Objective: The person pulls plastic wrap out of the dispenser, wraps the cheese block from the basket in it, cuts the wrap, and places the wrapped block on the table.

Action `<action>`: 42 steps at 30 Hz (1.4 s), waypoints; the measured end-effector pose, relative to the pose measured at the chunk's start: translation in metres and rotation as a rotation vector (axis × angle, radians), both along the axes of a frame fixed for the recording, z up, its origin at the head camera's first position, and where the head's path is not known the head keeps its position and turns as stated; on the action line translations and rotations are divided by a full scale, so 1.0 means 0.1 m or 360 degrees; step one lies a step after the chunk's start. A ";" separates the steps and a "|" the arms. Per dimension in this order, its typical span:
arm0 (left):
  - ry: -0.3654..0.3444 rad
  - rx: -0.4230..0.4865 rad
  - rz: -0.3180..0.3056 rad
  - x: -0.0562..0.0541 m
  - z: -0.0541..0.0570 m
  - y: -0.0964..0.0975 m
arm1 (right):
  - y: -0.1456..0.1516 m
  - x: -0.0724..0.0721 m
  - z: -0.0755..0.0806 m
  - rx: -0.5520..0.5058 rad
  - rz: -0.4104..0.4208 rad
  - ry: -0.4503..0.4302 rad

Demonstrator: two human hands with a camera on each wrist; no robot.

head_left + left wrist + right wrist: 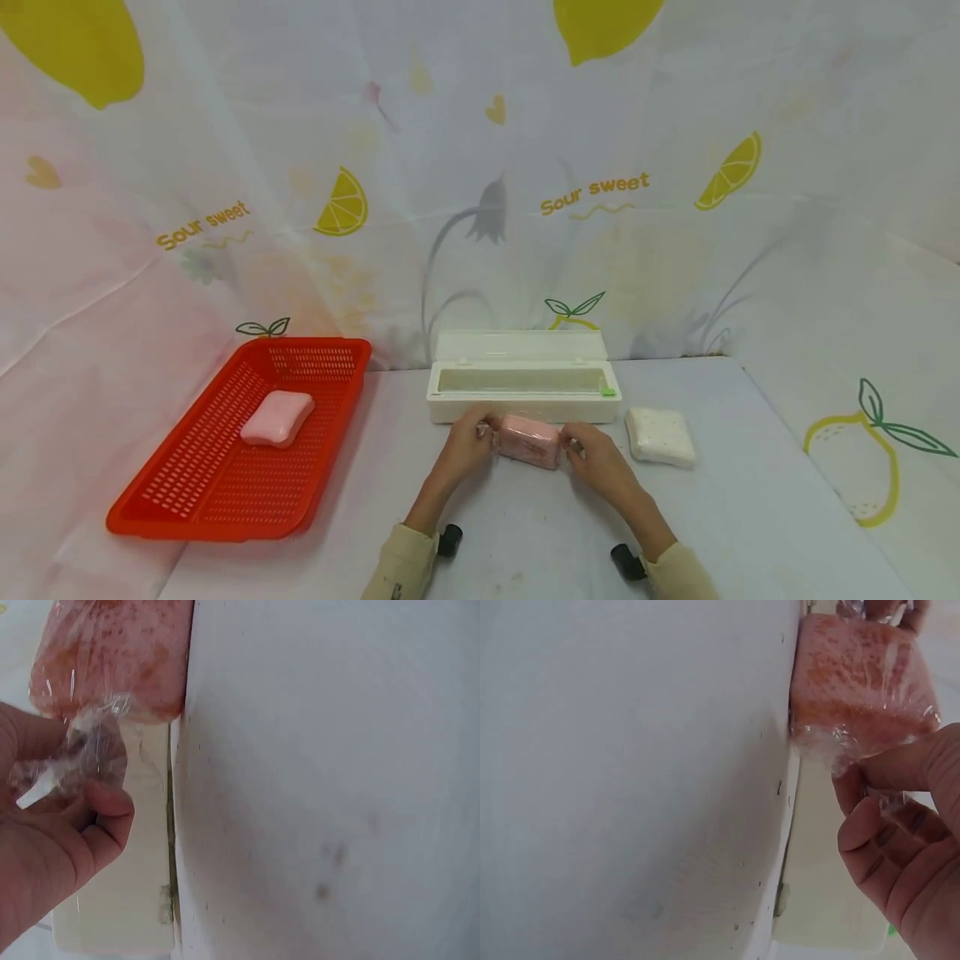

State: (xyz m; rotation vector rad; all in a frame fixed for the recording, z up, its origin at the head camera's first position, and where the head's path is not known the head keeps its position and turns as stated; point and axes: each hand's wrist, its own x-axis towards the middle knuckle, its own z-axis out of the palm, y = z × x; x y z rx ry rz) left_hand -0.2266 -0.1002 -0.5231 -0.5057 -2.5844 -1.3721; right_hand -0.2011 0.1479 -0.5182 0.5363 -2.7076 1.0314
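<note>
A pink soap bar (pixel 529 442) wrapped in clear cling film lies on the table between the two hands, with reddish-brown specks on its face. My left hand (pixel 465 450) pinches the gathered film at the bar's left end; in the left wrist view the crumpled film (pixel 94 754) bunches between thumb and fingers. At the other end, my right hand (pixel 598 461) grips the film tail, with the thumb and forefinger close to the bar. Just behind the bar stands a white cling film dispenser (pixel 525 410), its lid raised, with a green slider (pixel 608 392) at its right.
To the left, a red plastic basket (pixel 300 492) holds one pink wrapped bar (pixel 277 418). A white bar (pixel 661 436) lies on the table right of the right hand. A printed lemon cloth (pixel 480 275) hangs behind the white table (pixel 750 517).
</note>
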 end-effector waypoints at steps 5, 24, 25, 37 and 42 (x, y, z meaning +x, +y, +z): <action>-0.0101 0.0046 -0.0098 0.02 0.05 -0.05 | 0.02 0.00 0.03 0.0039 0.0053 0.0067; 0.0064 -0.0165 -0.0127 0.00 -0.01 -0.07 | 0.04 0.05 0.01 0.0154 0.0263 0.0096; 0.0038 -0.0160 -0.0103 0.01 -0.01 -0.06 | 0.04 0.06 0.00 0.0163 0.0250 0.0124; -0.0038 -0.0128 -0.0007 0.03 0.10 -0.04 | -0.03 0.20 0.01 0.0270 0.0166 0.0480; -0.0154 0.0023 -0.0067 0.06 0.22 -0.05 | -0.08 0.35 0.11 0.0316 0.0091 0.0386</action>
